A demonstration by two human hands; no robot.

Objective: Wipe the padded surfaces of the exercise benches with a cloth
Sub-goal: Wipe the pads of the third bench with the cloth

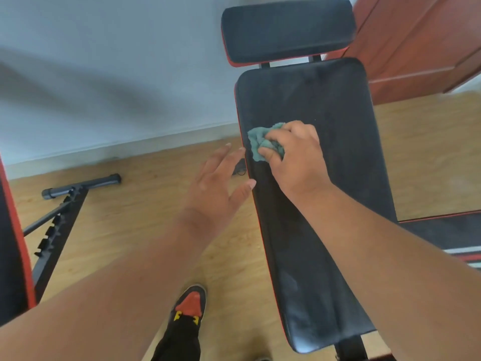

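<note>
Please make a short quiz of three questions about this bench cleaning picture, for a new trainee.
1. True or false: the left hand holds the cloth.
2. Where does the cloth lie? A) on the long pad near its left edge; B) on the small head pad; C) on the floor.
3. Fill in: the cloth's colour is ____.

Key: 1. False; the right hand grips it, while the left hovers open beside the pad. 2. A. 3. Green.

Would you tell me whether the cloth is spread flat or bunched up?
Bunched up: the green cloth sits crumpled under the right hand on the bench pad.
</note>
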